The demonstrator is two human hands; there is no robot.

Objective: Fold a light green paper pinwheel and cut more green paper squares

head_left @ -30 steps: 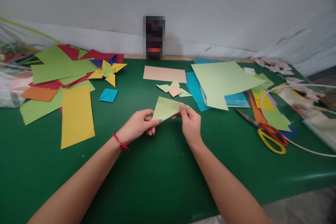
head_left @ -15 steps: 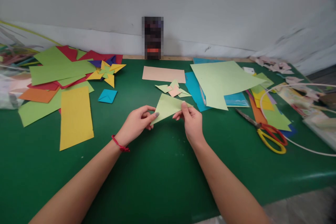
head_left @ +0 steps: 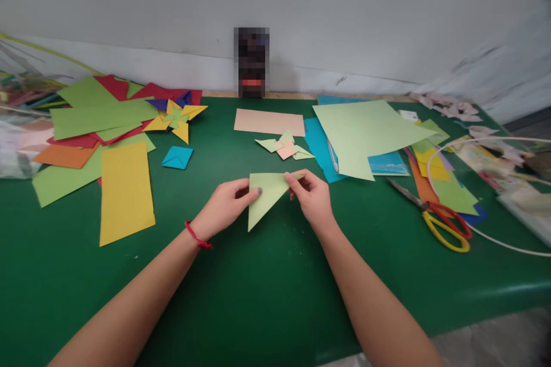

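Wall [head_left: 172, 6]: pale and scuffed, filling the top of the frame behind your work.
Table [head_left: 241, 298]: dark green, spread across the frame below the wall.
Paper pile [head_left: 101, 120]: upper left of the frame, green, red and orange sheets overlapping.
Pale sheet [head_left: 365, 126]: upper right of centre, light green, lying over blue paper.
Yellow sheet [head_left: 126, 195]: left of the frame, lying flat.
Hands: both at the centre of the frame. Your left hand [head_left: 226, 203] pinches the left edge of a green triangle, thumb on top; your right hand [head_left: 314, 200] grips its right corner between thumb and fingers.
Scissors [head_left: 426, 205]: right of the frame, handles towards you.
Pink strip [head_left: 269, 122]: above centre, flat.
Green triangle [head_left: 272, 186]: centre of the frame, between your hands, its long point hanging towards you. Whether it touches the table, you cannot tell from here.
Pale star [head_left: 286, 148]: just above the triangle, folded in light green and pink.
Blue square [head_left: 178, 157]: left of centre, folded.
Fold in hand: you seem to be turning and lining up the folded paper.
Next move: it probably calls for steady thumbs, matched edges and a firm crease.
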